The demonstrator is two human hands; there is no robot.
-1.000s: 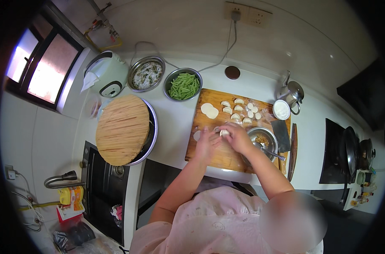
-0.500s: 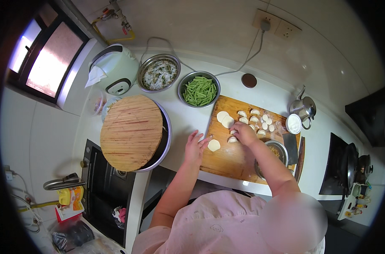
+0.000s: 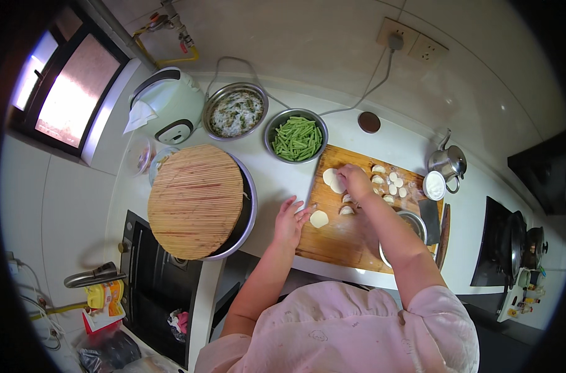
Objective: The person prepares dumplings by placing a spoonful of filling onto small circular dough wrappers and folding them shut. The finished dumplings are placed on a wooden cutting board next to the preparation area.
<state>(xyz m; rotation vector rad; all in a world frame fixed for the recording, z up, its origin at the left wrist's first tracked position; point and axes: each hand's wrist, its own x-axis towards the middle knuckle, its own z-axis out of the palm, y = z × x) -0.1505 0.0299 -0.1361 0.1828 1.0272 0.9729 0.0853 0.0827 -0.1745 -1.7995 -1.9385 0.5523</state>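
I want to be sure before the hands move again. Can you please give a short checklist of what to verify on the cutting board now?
1. Right hand on the stack of round dough wrappers: ok, it rests on them; the grip itself is hidden.
2. Left hand free: ok, open, at the edge of the wooden cutting board.
3. Single wrapper within reach: ok, flat on the board beside the left hand.
4. Filling bowl near: ok, but the right forearm covers much of it.
5. Bare board space: ok, toward the near edge.
6. Amount of filling left: cannot tell.
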